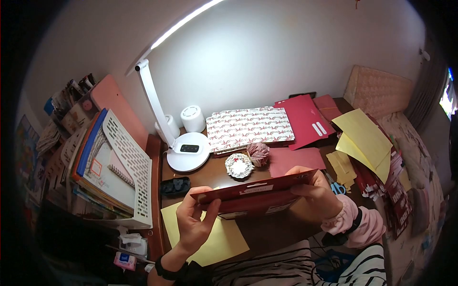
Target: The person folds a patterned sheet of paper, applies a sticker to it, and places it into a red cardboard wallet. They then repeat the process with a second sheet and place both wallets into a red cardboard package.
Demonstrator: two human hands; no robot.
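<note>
My left hand (198, 219) pinches the left end of a dark red folded paper piece (255, 196); its thumb is in front. At the other end, my right hand (320, 194) grips the same paper near its upper corner. The piece is held up above the desk, slightly tilted, with a pale label and a narrow slot along its upper band. A yellow sheet (229, 244) lies under and beside my left hand. Blue-handled scissors (338, 187) rest close to my right wrist, partly covered by my hand.
Behind the hands are a leaf-patterned stack (250, 126), a ball of pink yarn (259, 155), a round patterned item (239, 166) and red paper (305, 121). A lamp base (188, 159) and file rack (138, 176) stand left; yellow papers (365, 140) are piled right.
</note>
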